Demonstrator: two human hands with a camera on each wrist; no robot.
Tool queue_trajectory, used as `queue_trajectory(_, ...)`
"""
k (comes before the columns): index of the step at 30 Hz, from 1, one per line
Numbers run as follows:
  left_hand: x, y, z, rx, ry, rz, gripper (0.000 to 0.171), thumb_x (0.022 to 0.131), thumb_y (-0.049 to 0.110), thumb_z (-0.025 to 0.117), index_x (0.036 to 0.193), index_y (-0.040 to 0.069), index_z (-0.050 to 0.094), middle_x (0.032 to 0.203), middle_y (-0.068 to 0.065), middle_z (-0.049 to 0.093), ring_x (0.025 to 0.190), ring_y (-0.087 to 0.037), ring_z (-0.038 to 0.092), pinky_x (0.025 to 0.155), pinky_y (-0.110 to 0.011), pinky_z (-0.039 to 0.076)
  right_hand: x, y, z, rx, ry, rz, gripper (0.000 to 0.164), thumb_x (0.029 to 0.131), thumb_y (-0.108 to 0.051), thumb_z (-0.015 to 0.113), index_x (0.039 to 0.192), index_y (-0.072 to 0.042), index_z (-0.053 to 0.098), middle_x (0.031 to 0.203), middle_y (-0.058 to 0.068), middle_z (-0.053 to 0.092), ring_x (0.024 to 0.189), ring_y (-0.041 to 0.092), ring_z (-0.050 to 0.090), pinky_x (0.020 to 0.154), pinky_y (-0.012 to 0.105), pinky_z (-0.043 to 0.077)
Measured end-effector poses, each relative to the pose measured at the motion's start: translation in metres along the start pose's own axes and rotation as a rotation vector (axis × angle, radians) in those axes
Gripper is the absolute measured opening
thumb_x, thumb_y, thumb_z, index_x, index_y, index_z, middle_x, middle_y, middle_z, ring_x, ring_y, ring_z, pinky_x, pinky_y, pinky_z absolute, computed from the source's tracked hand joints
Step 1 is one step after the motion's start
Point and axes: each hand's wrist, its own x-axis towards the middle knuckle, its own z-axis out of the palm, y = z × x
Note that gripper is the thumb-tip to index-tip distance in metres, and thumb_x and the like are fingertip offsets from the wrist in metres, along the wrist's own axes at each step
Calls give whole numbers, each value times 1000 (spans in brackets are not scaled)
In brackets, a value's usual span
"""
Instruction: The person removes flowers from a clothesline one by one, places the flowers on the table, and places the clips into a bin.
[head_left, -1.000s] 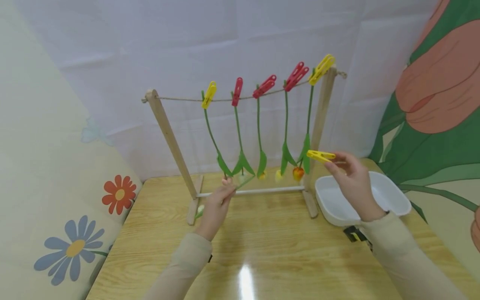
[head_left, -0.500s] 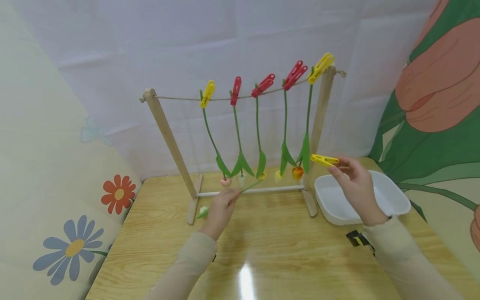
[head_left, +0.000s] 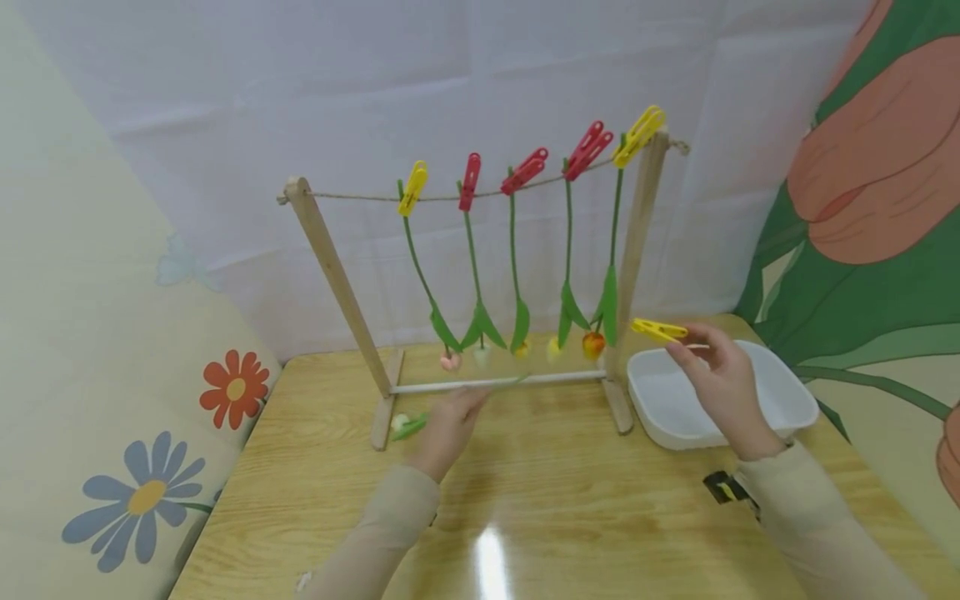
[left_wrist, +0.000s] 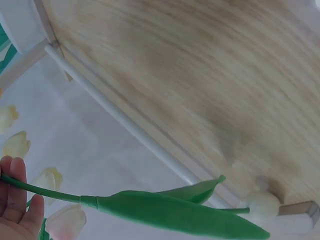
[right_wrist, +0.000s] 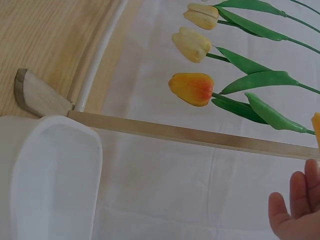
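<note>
My left hand (head_left: pixel 448 429) grips the green stem of an artificial tulip low in front of the rack. Its leaves (left_wrist: pixel 175 212) and pale flower head (left_wrist: pixel 264 206) stretch away from the fingers in the left wrist view, the head near the rack's left foot. On the right, my right hand (head_left: pixel 722 390) pinches a yellow clothespin (head_left: pixel 658 330) in the air over the white basin. Several tulips hang head down from a cord, each held by a red clothespin (head_left: pixel 470 182) or a yellow clothespin (head_left: pixel 413 189). An orange tulip (right_wrist: pixel 192 90) is the rightmost.
A wooden rack (head_left: pixel 330 267) carries the cord (head_left: pixel 352 197) between two posts, with a white bar (head_left: pixel 551 379) joining its feet. The white basin (right_wrist: pixel 60 165) stands beside the right foot on the wooden table (head_left: pixel 570 508). White cloth (head_left: pixel 360 100) hangs behind.
My left hand has moved down and to the right with the tulip, whose stem now points lower. The right hand has shifted slightly right and down with the yellow clothespin.
</note>
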Motion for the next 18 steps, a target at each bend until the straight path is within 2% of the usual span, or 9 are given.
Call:
queue_trajectory(4,-5,-3,10,3,0,3,20,82,-11,68,101,-5,70,100,-20,70,92,-35,68,84,-43,56,-3,5,-2,-21,-7,20,25,94,0,61,113,15,56,98,-28,54,91,-5,51,80,6,41)
queue_trajectory(8,-10,-3,18,36,-47,-29,16,84,-6,68,100,-4,70,97,-16,70,91,-31,67,84,-41,56,-5,11,-5,-52,-20,37,25,95,-3,62,113,14,57,96,-27,53,91,-6,50,79,5,40)
queue_trajectory(11,-12,-3,24,68,-76,-21,15,85,-4,68,99,-4,70,96,-15,70,90,-30,66,83,-40,56,-7,16,-6,-75,-31,50,26,95,-5,62,113,13,58,97,-22,55,90,-7,49,79,5,40)
queue_trajectory(14,-12,-3,29,98,-103,-14,14,86,-4,67,99,-3,70,97,-16,70,91,-31,66,83,-41,56,-10,20,-8,-96,-44,58,26,95,-5,62,114,13,58,98,-9,59,90,-9,49,79,4,39)
queue_trajectory(18,-14,-1,36,114,-145,-32,15,86,-3,67,101,-2,69,102,-17,70,95,-32,66,87,-43,54,-12,25,-9,-123,-64,66,27,95,-5,61,114,14,56,101,17,61,90,-11,46,80,4,38)
